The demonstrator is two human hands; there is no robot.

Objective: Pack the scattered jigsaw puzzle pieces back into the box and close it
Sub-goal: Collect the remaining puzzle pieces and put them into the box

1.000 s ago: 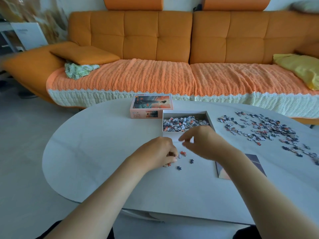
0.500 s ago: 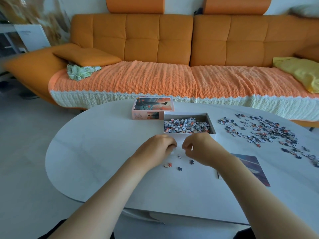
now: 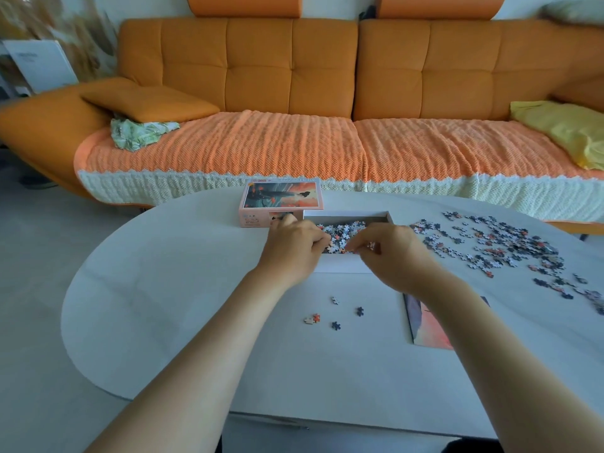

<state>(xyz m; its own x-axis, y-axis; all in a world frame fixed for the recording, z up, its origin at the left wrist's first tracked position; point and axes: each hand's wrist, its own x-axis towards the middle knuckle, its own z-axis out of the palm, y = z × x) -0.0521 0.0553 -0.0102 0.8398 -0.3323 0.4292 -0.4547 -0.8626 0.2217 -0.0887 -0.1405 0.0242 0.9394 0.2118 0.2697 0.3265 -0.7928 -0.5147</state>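
Observation:
The open box tray (image 3: pixel 389 216) sits mid-table with a heap of puzzle pieces (image 3: pixel 343 232) inside. Its lid (image 3: pixel 282 199), printed with a picture, lies face up at the tray's back left. My left hand (image 3: pixel 292 248) hovers over the tray's front-left corner, fingers curled in round a few pieces. My right hand (image 3: pixel 394 253) is over the front-right part, fingertips pinching pieces just above the heap. A wide scatter of loose pieces (image 3: pixel 490 248) covers the table to the right. Several stray pieces (image 3: pixel 335 325) lie in front of the tray.
A picture card (image 3: pixel 425 328) lies on the white oval table (image 3: pixel 183 289) under my right forearm. Behind the table stands an orange sofa (image 3: pixel 294 76) with a knitted cover, a cushion and a yellow cloth.
Both hands have risen from the stray pieces near the table's front and moved forward over the tray. My head has come closer to the table.

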